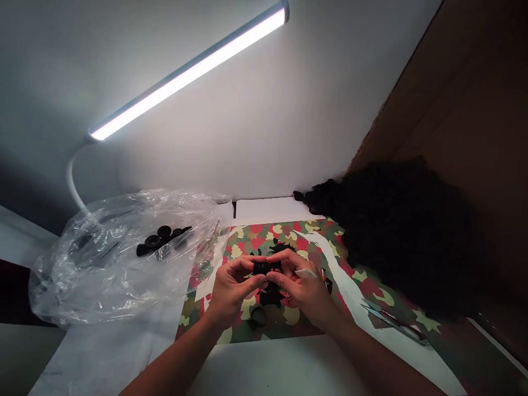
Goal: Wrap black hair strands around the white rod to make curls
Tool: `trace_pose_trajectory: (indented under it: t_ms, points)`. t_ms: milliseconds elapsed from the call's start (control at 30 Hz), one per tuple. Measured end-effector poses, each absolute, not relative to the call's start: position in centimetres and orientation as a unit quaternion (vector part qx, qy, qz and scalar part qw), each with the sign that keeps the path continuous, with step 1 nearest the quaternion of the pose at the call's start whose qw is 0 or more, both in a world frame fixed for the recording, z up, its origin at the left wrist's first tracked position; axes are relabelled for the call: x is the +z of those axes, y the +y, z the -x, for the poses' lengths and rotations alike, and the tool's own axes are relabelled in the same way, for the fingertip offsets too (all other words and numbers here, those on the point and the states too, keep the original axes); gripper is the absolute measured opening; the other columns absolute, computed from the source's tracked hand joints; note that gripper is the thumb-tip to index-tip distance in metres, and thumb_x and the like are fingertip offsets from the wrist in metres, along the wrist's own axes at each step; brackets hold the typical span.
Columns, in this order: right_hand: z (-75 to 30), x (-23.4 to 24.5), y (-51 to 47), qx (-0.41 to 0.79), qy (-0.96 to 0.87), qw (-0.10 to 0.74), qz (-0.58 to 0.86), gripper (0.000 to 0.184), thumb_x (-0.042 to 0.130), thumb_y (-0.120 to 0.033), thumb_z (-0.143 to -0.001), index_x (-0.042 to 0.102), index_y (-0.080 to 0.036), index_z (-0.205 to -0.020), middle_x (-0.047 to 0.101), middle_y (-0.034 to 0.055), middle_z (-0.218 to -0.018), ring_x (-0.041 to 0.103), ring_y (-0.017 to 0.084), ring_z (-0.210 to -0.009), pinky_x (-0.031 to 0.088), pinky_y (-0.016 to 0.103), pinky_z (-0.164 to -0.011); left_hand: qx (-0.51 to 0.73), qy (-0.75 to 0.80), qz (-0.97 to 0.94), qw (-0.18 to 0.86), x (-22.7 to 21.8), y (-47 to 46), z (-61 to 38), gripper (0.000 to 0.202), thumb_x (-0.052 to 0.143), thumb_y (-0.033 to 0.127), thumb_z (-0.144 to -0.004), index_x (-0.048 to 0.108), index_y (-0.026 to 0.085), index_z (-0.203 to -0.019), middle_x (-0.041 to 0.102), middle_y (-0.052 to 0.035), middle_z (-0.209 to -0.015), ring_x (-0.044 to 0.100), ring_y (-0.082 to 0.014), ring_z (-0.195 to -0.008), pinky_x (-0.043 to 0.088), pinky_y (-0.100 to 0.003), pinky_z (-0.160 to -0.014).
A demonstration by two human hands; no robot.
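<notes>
Both of my hands meet over a camouflage-patterned cloth on the table. My left hand and my right hand pinch a small black piece between their fingertips. A finger of my right hand wears a pale wrap. More small black pieces lie on the cloth just under my hands.
A crumpled clear plastic bag with several black round parts lies at the left. A big heap of black pieces fills the right. Small snips rest on the cloth at the right. A lit bar lamp hangs overhead.
</notes>
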State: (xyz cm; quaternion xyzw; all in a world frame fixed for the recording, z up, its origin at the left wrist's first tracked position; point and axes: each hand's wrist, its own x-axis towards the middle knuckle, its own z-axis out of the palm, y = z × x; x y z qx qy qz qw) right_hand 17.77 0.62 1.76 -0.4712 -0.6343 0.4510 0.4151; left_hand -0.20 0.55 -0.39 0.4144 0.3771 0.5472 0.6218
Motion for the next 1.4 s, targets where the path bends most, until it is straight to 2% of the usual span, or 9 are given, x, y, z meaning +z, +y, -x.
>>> trace_pose_trajectory:
  t_ms: [133,300,400,567,767,933,1033,1167,1400]
  points:
    - [-17.8,2.4,0.5,0.386,-0.681,0.421,0.459,0.015,0.067,-0.034,-0.089,0.070,-0.020,-0.084,0.050,-0.0045,-0.057,0.040,0.012,-0.054,0.036,0.024,-0.052,0.558,0.382,-0.430,0.599,-0.7,0.2,0.1,0.017,0.082,0.024,-0.078,0.068,0.015,-0.077,0.077,-0.0088,-0.103,0.073,-0.0170,-0.076,0.064,-0.028,-0.066]
    - [-17.8,2.6,0.4,0.416,-0.657,0.421,0.467,0.022,0.064,-0.035,-0.089,0.065,-0.020,-0.074,0.057,-0.0029,-0.058,0.043,0.011,-0.053,0.037,0.023,-0.052,0.547,0.372,-0.423,0.619,-1.3,0.3,-0.1,0.015,0.079,0.026,-0.081,0.069,0.015,-0.082,0.077,-0.0098,-0.104,0.073,-0.0187,-0.081,0.063,-0.030,-0.073]
    - [-17.8,2.4,0.3,0.405,-0.652,0.428,0.477,0.020,0.064,-0.035,-0.088,0.067,-0.020,-0.075,0.055,-0.0028,-0.057,0.044,0.012,-0.052,0.037,0.023,-0.050,0.548,0.356,-0.423,0.627,-1.4,0.5,-0.4,0.014,0.080,0.025,-0.080,0.070,0.016,-0.083,0.076,-0.0091,-0.105,0.071,-0.0178,-0.083,0.061,-0.028,-0.072]
    - [-17.6,2.2,0.4,0.429,-0.642,0.420,0.478,0.021,0.065,-0.034,-0.087,0.065,-0.020,-0.072,0.054,-0.0031,-0.054,0.043,0.011,-0.049,0.036,0.023,-0.046,0.557,0.366,-0.395,0.632,-1.2,0.6,-0.6,0.029,0.092,0.013,-0.060,0.068,0.016,-0.075,0.077,-0.0051,-0.096,0.070,-0.0170,-0.083,0.058,-0.025,-0.072]
    - [-17.1,2.3,0.5,0.503,-0.591,0.417,0.473,0.030,0.071,-0.045,-0.085,0.064,-0.020,-0.071,0.045,-0.0062,-0.051,0.035,0.009,-0.041,0.032,0.023,-0.040,0.572,0.362,-0.295,0.674,-1.2,0.9,-0.9,0.035,0.096,0.024,-0.055,0.064,0.014,-0.067,0.074,-0.0026,-0.075,0.057,-0.0081,-0.053,0.048,-0.020,-0.052]
    - [-17.2,1.8,0.7,0.503,-0.586,0.432,0.466,0.032,0.075,-0.050,-0.081,0.063,-0.020,-0.078,0.039,-0.0086,-0.053,0.032,0.008,-0.043,0.032,0.021,-0.040,0.575,0.362,-0.275,0.680,-1.3,1.0,-1.0,0.036,0.096,0.027,-0.056,0.066,0.014,-0.071,0.073,-0.0021,-0.073,0.065,-0.0113,-0.063,0.051,-0.021,-0.060]
    - [-17.6,1.5,0.8,0.467,-0.602,0.441,0.474,0.029,0.070,-0.048,-0.086,0.069,-0.019,-0.090,0.041,-0.0074,-0.056,0.038,0.010,-0.049,0.036,0.022,-0.045,0.579,0.364,-0.279,0.674,-1.3,1.1,-0.7,0.035,0.096,0.026,-0.056,0.065,0.014,-0.070,0.075,-0.0025,-0.074,0.068,-0.0129,-0.069,0.055,-0.023,-0.070]
    - [-17.9,1.8,0.9,0.413,-0.657,0.422,0.469,0.024,0.066,-0.041,-0.091,0.077,-0.022,-0.100,0.052,-0.0043,-0.055,0.047,0.013,-0.052,0.041,0.025,-0.052,0.579,0.364,-0.290,0.669,-1.5,1.1,-0.5,0.035,0.096,0.023,-0.056,0.064,0.015,-0.068,0.074,-0.0016,-0.072,0.067,-0.0119,-0.067,0.053,-0.022,-0.066]
    - [-16.9,0.9,0.3,0.178,-0.766,0.429,0.445,0.021,0.056,-0.030,-0.099,0.071,-0.022,-0.086,0.071,0.0015,-0.067,0.057,0.017,-0.060,0.042,0.033,-0.070,0.569,0.380,-0.295,0.667,-1.9,0.9,-1.2,0.036,0.095,0.028,-0.057,0.064,0.015,-0.069,0.072,-0.0003,-0.068,0.065,-0.0129,-0.061,0.052,-0.024,-0.061]
